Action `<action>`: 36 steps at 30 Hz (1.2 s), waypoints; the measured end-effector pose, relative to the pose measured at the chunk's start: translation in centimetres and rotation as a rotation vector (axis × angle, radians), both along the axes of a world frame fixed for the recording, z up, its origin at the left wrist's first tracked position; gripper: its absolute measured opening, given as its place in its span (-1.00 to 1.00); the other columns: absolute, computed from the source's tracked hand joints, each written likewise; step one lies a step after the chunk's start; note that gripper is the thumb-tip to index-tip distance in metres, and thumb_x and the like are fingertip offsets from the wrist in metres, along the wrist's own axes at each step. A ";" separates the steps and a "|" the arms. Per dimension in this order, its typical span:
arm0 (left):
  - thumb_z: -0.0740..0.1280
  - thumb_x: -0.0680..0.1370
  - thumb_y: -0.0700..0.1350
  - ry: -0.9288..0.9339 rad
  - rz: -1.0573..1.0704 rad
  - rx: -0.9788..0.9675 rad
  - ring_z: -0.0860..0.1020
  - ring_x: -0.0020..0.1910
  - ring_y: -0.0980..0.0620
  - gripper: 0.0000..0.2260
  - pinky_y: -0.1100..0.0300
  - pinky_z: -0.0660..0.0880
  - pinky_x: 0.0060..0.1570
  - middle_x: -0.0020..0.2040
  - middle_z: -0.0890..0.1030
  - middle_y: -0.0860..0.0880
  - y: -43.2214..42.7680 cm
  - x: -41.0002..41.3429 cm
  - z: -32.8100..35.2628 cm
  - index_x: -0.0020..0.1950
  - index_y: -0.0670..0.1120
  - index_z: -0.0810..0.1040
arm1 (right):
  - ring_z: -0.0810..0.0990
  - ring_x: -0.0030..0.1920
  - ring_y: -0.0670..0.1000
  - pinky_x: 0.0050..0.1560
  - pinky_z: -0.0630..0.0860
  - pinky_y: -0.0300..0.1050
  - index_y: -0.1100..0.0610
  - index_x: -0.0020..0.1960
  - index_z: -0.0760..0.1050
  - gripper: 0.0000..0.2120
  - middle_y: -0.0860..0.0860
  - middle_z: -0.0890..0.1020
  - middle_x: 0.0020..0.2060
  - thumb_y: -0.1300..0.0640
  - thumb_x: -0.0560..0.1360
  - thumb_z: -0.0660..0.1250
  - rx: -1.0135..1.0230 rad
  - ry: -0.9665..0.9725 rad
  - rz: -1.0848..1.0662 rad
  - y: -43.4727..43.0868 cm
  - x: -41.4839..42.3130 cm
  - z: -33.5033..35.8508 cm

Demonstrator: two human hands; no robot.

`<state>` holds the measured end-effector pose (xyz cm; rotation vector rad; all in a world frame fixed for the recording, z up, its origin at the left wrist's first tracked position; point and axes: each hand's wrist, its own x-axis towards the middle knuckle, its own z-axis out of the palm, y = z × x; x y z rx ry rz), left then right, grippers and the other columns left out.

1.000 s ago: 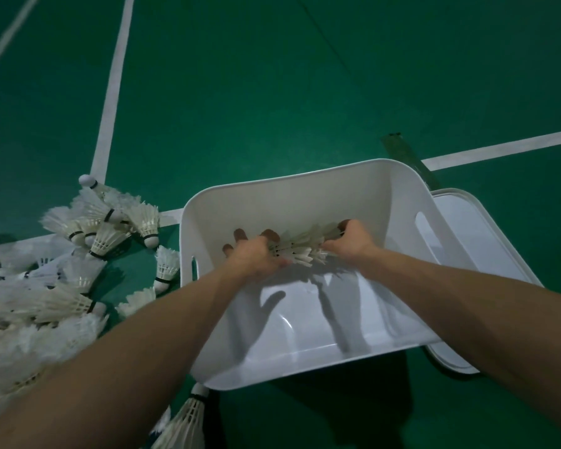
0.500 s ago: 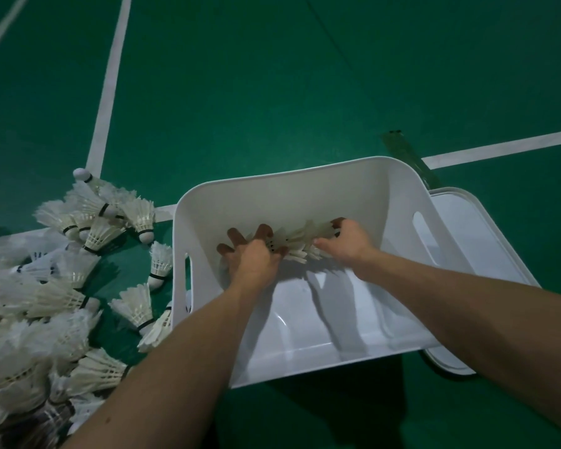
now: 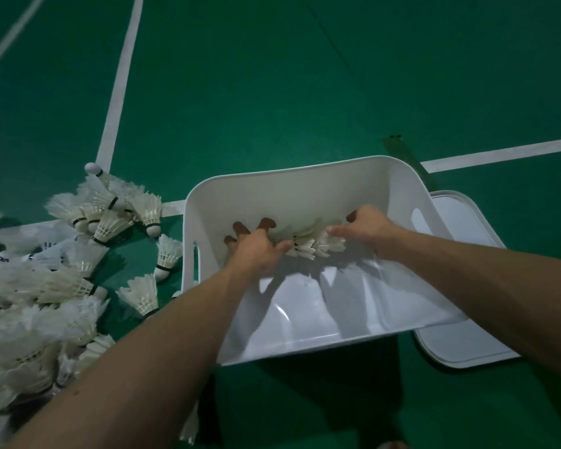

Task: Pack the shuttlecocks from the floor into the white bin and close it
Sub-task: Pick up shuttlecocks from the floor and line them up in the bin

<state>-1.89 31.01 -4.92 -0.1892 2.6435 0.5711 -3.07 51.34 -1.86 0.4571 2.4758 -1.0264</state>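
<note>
shuttlecock pile (image 3: 30, 286) cut off at left.

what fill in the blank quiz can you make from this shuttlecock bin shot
1. The left hand and right hand touch a row of shuttlecocks inside the ____ bin.
2. The loose pile lies on the bin's ____ side.
3. The lid lies on the ____ floor.
Missing: white; left; green.

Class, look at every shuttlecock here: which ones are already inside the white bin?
The short row of shuttlecocks between the left hand and right hand inside the white bin; the remaining pile lies on the green floor beside it.
</note>
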 end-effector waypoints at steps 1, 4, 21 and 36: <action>0.21 0.50 0.31 0.004 -0.008 0.008 0.28 0.31 -0.29 -0.47 -0.09 0.20 0.34 0.27 0.36 -0.23 -0.2 0.0 0.3 0.38 0.10 0.28 | 0.38 -0.45 0.02 -0.45 0.28 -0.19 0.19 -0.33 0.40 -0.62 0.06 0.42 -0.46 -0.03 0.41 0.49 0.009 -0.004 0.004 0.1 0.1 0.5; 0.22 0.48 0.33 0.029 -0.029 0.006 0.22 0.32 -0.29 -0.44 -0.12 0.25 0.30 0.31 0.28 -0.25 -0.8 0.2 1.9 0.38 0.11 0.25 | 0.55 -0.26 0.11 -0.24 0.48 -0.10 0.33 -0.08 0.57 -0.63 0.18 0.58 -0.25 -0.02 0.44 0.46 0.025 0.052 0.053 -0.3 0.4 1.5; 0.30 0.49 0.23 0.311 -0.228 -0.158 0.34 0.30 -0.17 -0.52 -0.07 0.31 0.31 0.30 0.39 -0.17 -19.1 1.8 14.3 0.28 -0.04 0.44 | 0.54 0.17 0.04 0.17 0.39 -0.19 0.12 0.22 0.53 -0.61 0.05 0.60 0.17 -0.04 0.47 0.41 0.284 0.611 0.759 -18.1 -0.4 14.1; 0.33 0.43 0.28 0.044 0.037 -0.055 0.33 0.30 -0.16 -0.49 -0.12 0.34 0.30 0.35 0.34 -0.13 -31.8 6.3 4.0 0.30 0.11 0.40 | 0.47 0.28 0.13 0.17 0.41 -0.11 0.14 0.40 0.39 -0.35 0.07 0.51 0.32 -0.15 0.43 0.43 0.445 0.200 1.169 -31.6 -1.4 4.7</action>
